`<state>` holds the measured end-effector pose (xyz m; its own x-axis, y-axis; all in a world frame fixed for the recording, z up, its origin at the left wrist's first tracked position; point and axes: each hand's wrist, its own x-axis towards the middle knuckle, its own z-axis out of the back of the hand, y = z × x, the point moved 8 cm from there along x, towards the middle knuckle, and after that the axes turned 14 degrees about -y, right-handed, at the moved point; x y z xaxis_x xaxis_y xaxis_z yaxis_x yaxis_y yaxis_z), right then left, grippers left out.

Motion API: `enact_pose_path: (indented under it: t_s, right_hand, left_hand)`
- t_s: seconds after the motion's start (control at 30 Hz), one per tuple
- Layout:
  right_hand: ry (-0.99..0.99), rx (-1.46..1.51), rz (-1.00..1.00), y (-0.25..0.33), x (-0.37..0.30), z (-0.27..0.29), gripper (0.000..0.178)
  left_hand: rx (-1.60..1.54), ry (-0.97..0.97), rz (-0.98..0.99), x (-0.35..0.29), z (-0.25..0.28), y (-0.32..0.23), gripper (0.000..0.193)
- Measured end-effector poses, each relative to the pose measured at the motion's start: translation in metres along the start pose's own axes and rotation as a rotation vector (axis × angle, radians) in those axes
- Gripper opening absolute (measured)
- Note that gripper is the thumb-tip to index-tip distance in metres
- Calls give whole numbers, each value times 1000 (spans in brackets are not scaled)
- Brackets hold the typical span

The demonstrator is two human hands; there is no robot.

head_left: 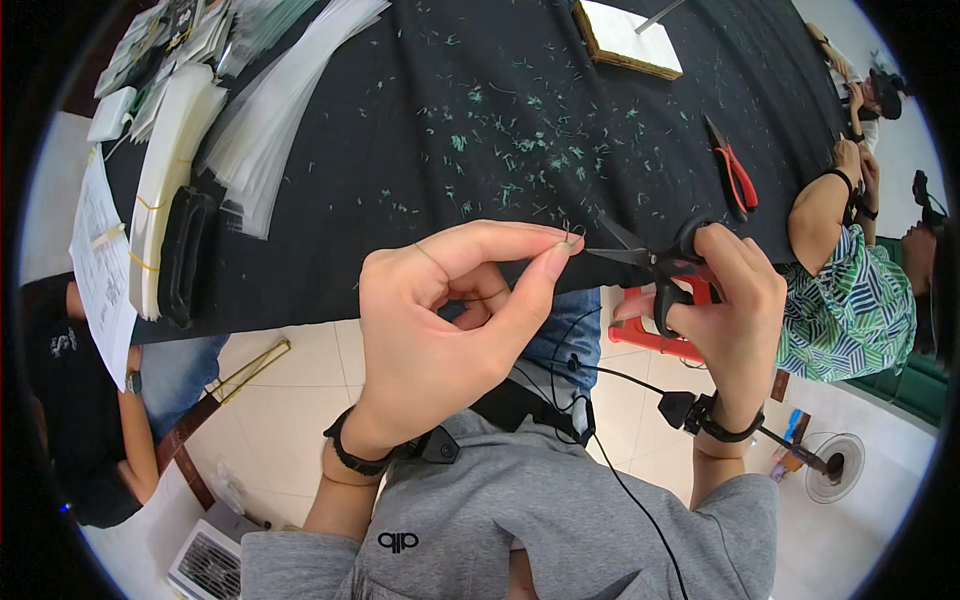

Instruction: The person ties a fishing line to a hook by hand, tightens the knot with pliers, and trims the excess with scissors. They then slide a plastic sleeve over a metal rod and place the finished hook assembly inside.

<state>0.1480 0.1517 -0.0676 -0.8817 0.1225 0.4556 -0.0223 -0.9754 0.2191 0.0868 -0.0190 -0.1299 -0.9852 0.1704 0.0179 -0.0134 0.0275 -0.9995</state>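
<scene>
Between the thumb and index fingertip of my left hand (440, 320) is a tiny, thin, hook-like piece (573, 236), too small to make out fully. A fine line runs over the back of that hand. My right hand (738, 290) grips black-handled scissors (655, 258) by the finger loops. Their blades are spread apart and point left, with the lower tip close to the pinched piece. Both hands are held above the near edge of the black-covered table (400, 150).
Short green clippings (510, 150) litter the cloth. Red-handled pliers (738, 180) lie to the right, and a white-topped block (630, 42) with a rod stands farther back. Clear plastic sleeves (275, 130) and a black case (185, 255) are at left. People sit on both sides.
</scene>
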Motion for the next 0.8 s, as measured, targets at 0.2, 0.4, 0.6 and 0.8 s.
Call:
enact_pose_path:
  t_s: [0.2, 0.4, 0.6, 0.8]
  right_hand:
    - [-1, -46, 46, 2, -3, 4, 51]
    - [-76, -91, 110, -1, -11, 5, 48]
    - [-107, -8, 58, 5, -15, 2, 32]
    - [-113, 20, 33, 8, -15, 3, 31]
  left_hand:
    - [40, 9, -109, -2, -1, -16, 10]
    - [-54, -36, -43, -6, -2, -15, 9]
    - [-171, 2, 163, -12, -5, -2, 12]
    - [-184, -16, 177, -14, -5, -2, 13]
